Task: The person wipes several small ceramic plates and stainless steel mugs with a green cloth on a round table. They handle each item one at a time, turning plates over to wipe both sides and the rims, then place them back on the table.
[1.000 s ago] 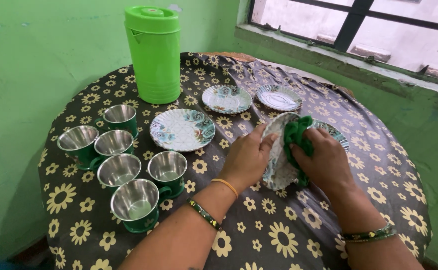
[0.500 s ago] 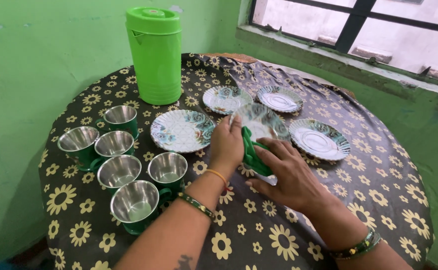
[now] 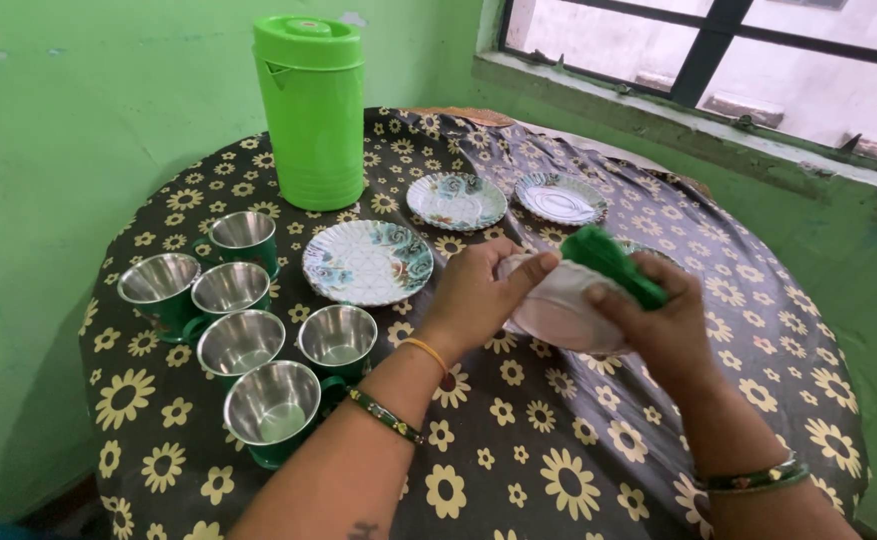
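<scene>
Saucer (image 3: 558, 315) pinched between left fingers (image 3: 528, 272), cloth (image 3: 613, 265) above.

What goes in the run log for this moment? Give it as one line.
left hand: holds plate | right hand: presses green cloth on plate | nearby: patterned plates, steel cups, green jug

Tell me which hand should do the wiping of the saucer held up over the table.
Right, most likely. The right hand already presses the green cloth against the saucer, while the left hand grips the saucer's rim and steadies it.
</scene>
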